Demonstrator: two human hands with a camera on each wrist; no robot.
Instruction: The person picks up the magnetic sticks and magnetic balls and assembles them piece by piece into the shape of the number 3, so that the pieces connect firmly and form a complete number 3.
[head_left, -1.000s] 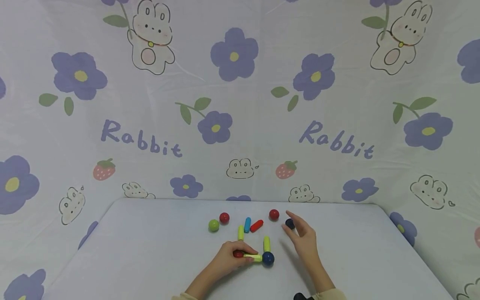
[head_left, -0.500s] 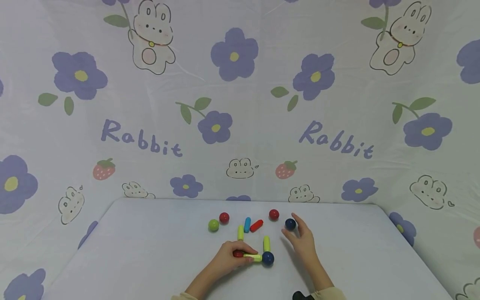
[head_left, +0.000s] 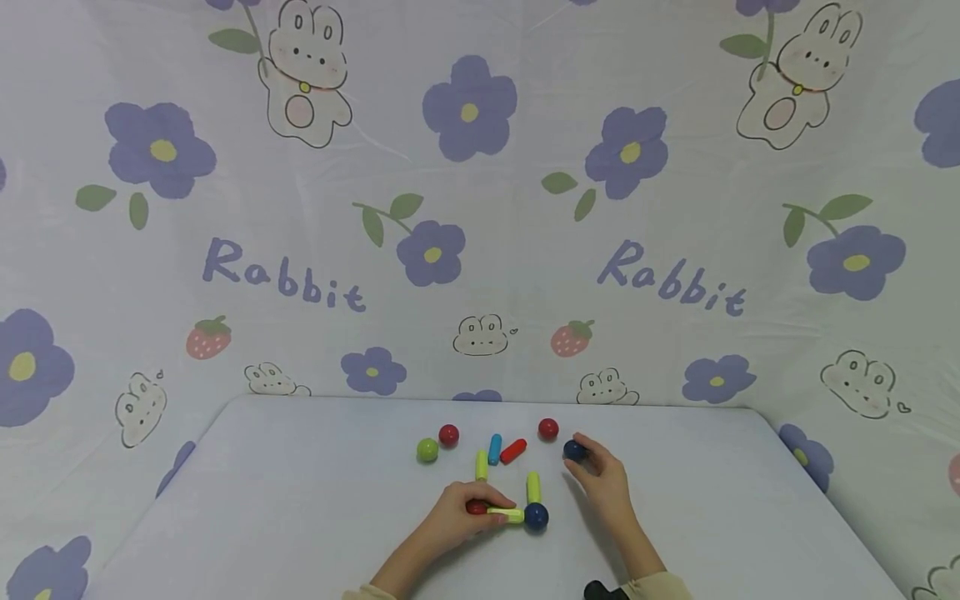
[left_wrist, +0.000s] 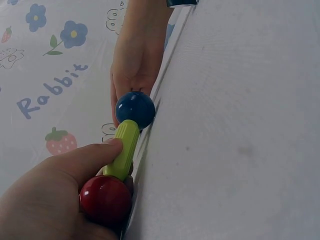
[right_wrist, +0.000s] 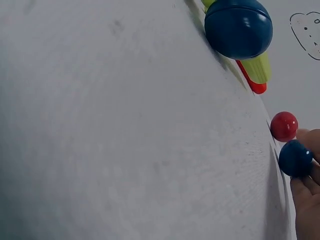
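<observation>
My left hand [head_left: 456, 515] pinches a yellow-green magnetic rod [left_wrist: 123, 150] between thumb and fingers, with a red ball [left_wrist: 106, 199] at its near end against the palm. A dark blue ball [head_left: 536, 517] joins the rod's other end. From that ball a second yellow-green rod [head_left: 533, 486] points away across the table. Another yellow-green rod [head_left: 482, 464] extends beyond the left fingers, its lower end hidden by them. Farther right, my right hand [head_left: 609, 487] holds a loose dark blue ball [right_wrist: 295, 158] between thumb and fingers, low at the table surface.
On the white table [head_left: 300, 492], a blue rod [head_left: 495, 449] and a red rod [head_left: 513, 452] lie behind the joined pieces. A green ball [head_left: 427, 451] and a red ball [head_left: 448, 436] sit back left. Another red ball [head_left: 548, 429] is near the right hand. Patterned cloth [head_left: 525, 208] hangs behind.
The right hand's fingers have closed in on the loose dark blue ball, which has shifted slightly left. The left hand and its joined pieces have stayed in place.
</observation>
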